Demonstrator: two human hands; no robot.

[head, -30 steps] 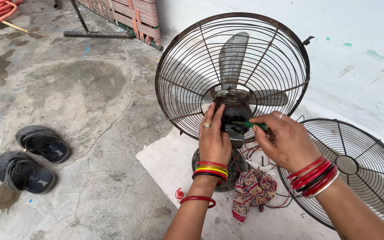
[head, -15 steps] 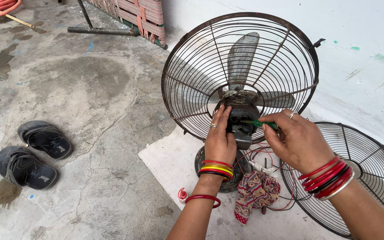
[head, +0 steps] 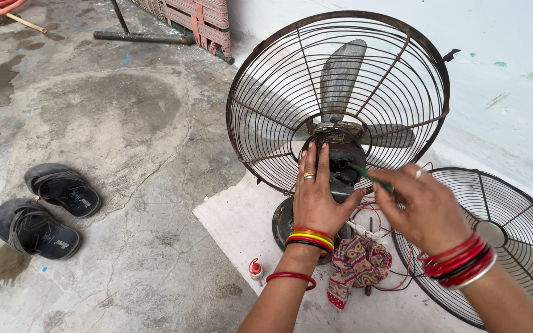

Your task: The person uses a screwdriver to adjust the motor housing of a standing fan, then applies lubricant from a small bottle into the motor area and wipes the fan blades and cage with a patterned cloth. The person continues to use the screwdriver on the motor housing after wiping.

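The table fan (head: 340, 117) stands upright on a pale slab on the concrete floor (head: 124, 154). The left hand (head: 319, 197) lies flat against the motor housing (head: 347, 163), fingers spread wide. The right hand (head: 417, 206) grips a green screwdriver (head: 371, 177), its tip at the housing. The detached front grille (head: 501, 240) lies just beside; a patterned cloth (head: 356, 265) sits at the base.

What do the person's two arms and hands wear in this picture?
Both forearms are bare, with no sleeves. The left hand has a gold ring on one finger, red, yellow and dark bangles at the wrist, and one red bangle higher up. The right hand has a pale ring and a stack of red bangles.
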